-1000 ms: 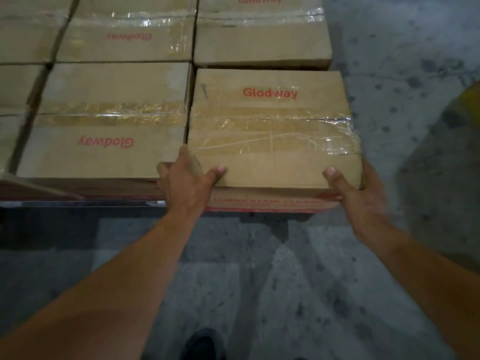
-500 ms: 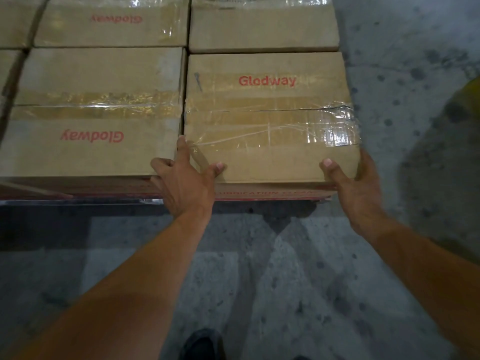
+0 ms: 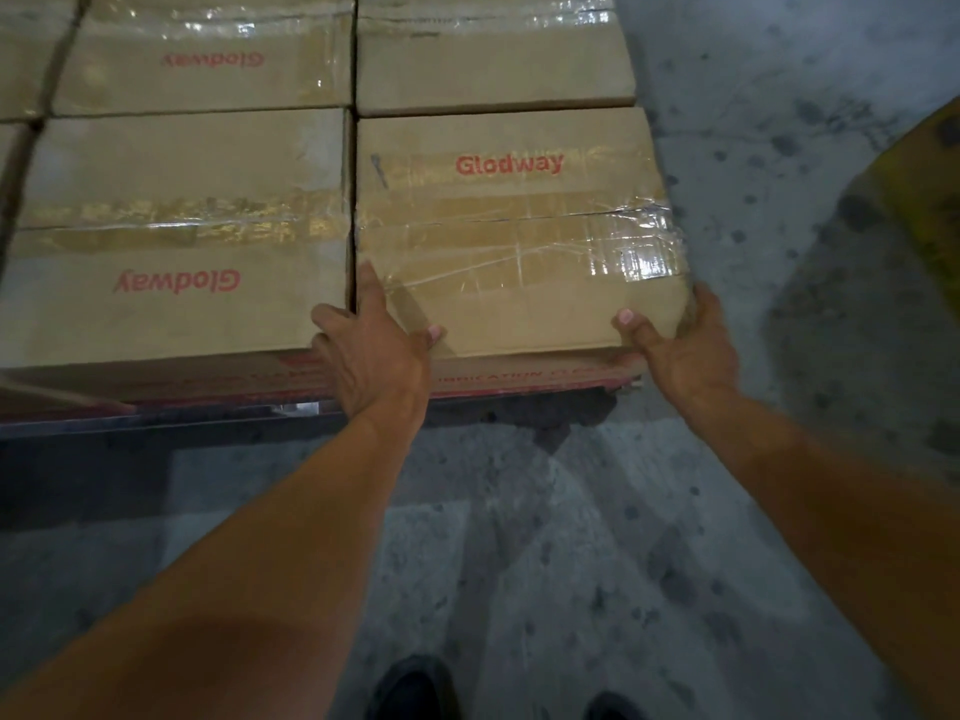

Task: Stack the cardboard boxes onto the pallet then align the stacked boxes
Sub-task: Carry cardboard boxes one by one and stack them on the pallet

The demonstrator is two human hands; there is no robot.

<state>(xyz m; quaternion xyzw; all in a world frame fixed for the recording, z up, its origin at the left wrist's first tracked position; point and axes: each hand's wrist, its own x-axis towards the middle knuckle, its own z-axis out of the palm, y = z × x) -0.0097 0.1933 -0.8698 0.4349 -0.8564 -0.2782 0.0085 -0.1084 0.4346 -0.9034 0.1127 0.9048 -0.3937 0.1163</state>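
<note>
**At the pallet's [image 3: 156,426] near right corner: squaring the box [image 3: 519,241]**

On top of the lower layer [image 3: 519,379], the box sits at the stack's near right corner. Its left wall is against the neighbour [image 3: 176,241] and its far wall is close to the rear box [image 3: 493,59].

The left hand [image 3: 374,350] lies spread over the near left corner. Its thumb is flat on the lid, one finger reaches up the seam between the two boxes, and the others lie over the neighbour's edge. The right hand [image 3: 680,350] wraps the near right corner, thumb on the lid and fingers curled round the side wall.

Placing looks done, so the step in hand is probably alignment.

- **Push:** use small pushes from the right hand, leftward and away, to close any gap.
- **Left hand:** it serves best as a feeler along the seam, and that finger should come out before the walls meet so it is not nipped.
- **Pressure:** press low on the walls rather than down on the lid, because weight on top adds drag against the layer beneath.
- **Grip:** the tape looks slick, so bare cardboard gives the surer hold.
- **Check:** the near edges of box and neighbour look about level. Whether they are truly flush cannot be told from this angle, so a palm run across both fronts would settle it.
</note>
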